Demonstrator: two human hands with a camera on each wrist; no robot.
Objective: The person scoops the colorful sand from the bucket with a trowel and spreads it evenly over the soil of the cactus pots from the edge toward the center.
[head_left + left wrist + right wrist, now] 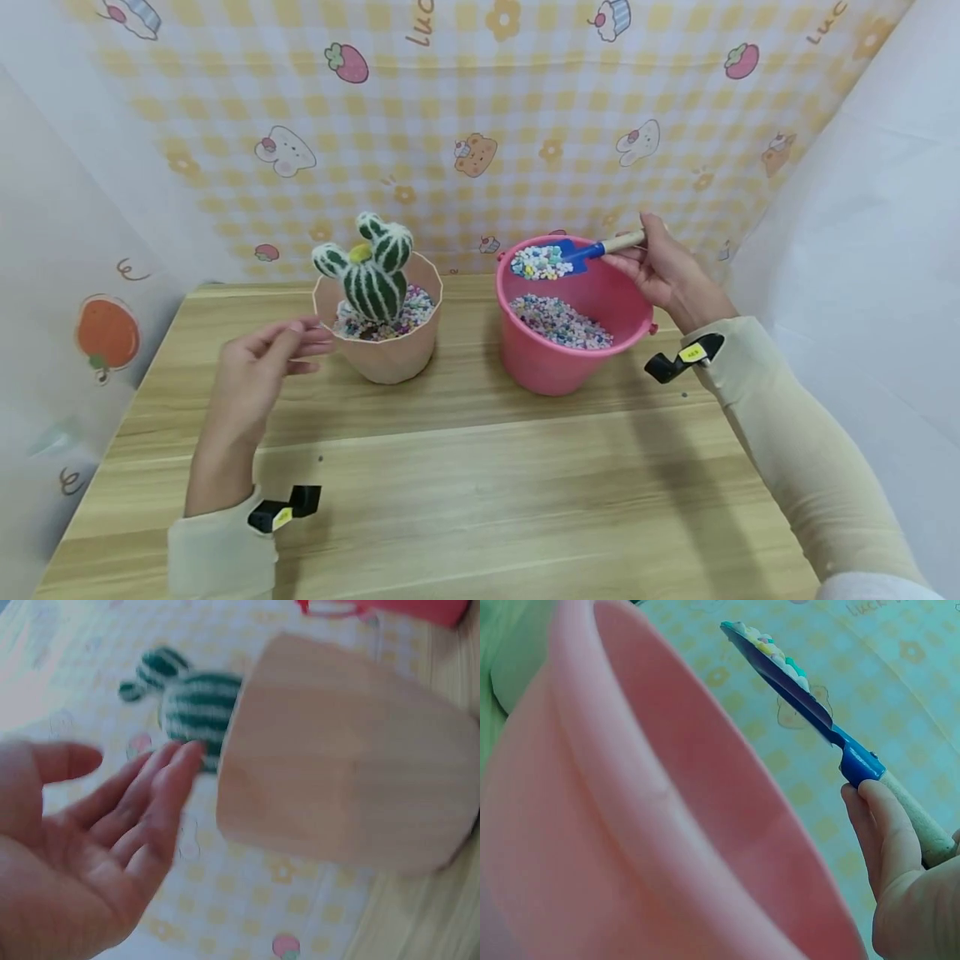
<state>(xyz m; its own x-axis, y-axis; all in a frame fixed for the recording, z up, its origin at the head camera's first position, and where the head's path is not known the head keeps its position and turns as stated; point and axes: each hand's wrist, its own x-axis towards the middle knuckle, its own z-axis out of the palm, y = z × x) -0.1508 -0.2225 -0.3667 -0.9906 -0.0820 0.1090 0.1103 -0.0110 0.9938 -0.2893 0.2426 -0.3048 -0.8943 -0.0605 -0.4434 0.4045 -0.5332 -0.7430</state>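
My right hand (663, 271) grips the wooden handle of a small blue trowel (592, 251), its blade heaped with pastel pebbles (542, 262). The blade is over the mouth of a pink bucket (551, 371), and more pebbles (562, 322) lie in the bottom. In the right wrist view the loaded trowel (795, 697) shows above the bucket rim (630, 765). To the left, a knitted cactus (375, 283) stands in a beige pot (390, 358) among coloured pebbles. My left hand (270, 358), fingers extended, has its fingertips right at the pot's left rim and holds nothing.
Pot and bucket stand side by side on a wooden table (465, 500), near its back edge. Behind them hangs a yellow checked cloth (435, 117) with printed animals and fruit. White cloth (847, 275) hangs along the right side.
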